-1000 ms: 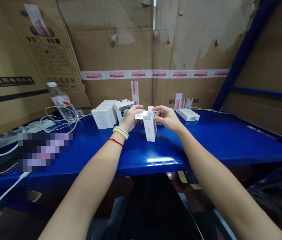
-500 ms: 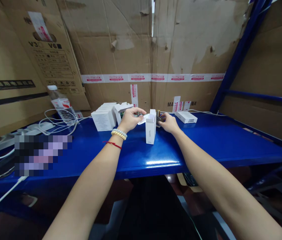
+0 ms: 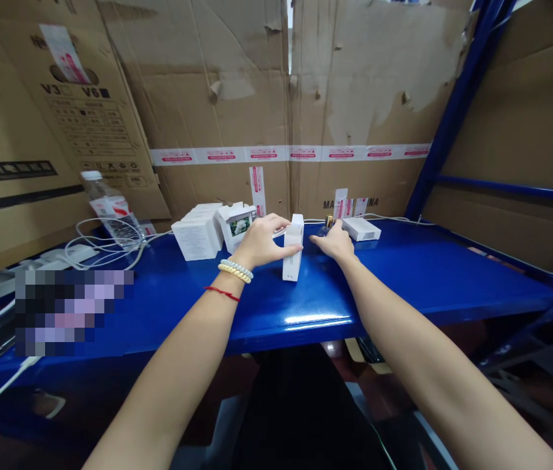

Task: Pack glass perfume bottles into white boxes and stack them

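A narrow white box (image 3: 292,261) stands upright near the middle of the blue shelf. My left hand (image 3: 267,240) is at its left side, thumb across the near face and fingers reaching behind, closed around it. To the right of the box, my right hand (image 3: 337,243) is closed around a small glass bottle (image 3: 329,224) with a gold-coloured top; most of the bottle is hidden behind the fingers. Left of my left hand stands a white carton (image 3: 237,225) with a picture of white flowers. Several white boxes (image 3: 196,234) stand in a row beside it.
A flat white box (image 3: 362,228) lies right of my right hand. On the left are a clear plastic water bottle (image 3: 113,212), a tangle of white cable (image 3: 80,245) and a blurred-out device (image 3: 70,312). Cardboard sheets (image 3: 217,117) wall the back; a blue post (image 3: 457,111) rises at right.
My left hand has moved down and right onto the narrow box. My right hand has shifted right with the glass bottle, away from the box. The view has turned slightly.
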Tool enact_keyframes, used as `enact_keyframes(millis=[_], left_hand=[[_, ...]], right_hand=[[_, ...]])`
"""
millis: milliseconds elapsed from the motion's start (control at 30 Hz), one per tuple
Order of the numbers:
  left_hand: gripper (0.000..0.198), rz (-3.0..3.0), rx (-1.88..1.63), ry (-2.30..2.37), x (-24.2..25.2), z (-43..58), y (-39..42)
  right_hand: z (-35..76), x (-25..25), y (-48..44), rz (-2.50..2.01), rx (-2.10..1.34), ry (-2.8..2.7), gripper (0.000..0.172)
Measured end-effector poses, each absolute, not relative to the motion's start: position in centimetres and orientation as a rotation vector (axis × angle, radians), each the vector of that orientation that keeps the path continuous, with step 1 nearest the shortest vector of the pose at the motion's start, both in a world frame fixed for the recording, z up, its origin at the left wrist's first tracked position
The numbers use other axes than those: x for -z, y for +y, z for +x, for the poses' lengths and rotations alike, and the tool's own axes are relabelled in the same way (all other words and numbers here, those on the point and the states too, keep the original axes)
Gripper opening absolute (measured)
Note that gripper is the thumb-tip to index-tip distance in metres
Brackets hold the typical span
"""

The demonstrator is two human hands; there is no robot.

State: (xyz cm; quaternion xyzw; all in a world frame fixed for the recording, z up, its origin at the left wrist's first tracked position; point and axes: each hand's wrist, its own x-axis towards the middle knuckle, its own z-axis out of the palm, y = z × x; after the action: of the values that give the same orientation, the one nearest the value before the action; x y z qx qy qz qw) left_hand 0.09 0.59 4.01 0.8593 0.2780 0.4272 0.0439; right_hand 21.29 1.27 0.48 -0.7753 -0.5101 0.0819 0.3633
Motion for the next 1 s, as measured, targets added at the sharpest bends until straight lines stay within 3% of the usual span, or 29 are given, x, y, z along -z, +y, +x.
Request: enact_keyframes(millis=[133,300,533,800,1000], left_hand=[[0.023,2.568,-1.294,0.850,-3.9,0.2,0.9],[0.024,2.329,-1.223,0.846,-3.3,-0.2,2.0],[0.060,2.062,-1.342,0.734,-2.1,-0.6,3.4],[0.031,2.407,-1.345,0.786,-2.9,-0.7,2.6],[0.024,2.407,-1.337,0.782,-2.9,-0.6,2.7]], right_hand=[[21.9,-0.5,1.7,-1.920,-0.284,-1.309,0.063],[22.9,-0.4,2.0,-1.888,-0.210,-1.352,0.053],[22.9,-0.7,1.7,-1.990,-0.035,-1.267,0.038],[23.6,-0.4,2.6,-1.987,-0.182,-1.398,0.028],[23.7,-0.8,2.5,-1.922,-0.209,-1.315,0.022]])
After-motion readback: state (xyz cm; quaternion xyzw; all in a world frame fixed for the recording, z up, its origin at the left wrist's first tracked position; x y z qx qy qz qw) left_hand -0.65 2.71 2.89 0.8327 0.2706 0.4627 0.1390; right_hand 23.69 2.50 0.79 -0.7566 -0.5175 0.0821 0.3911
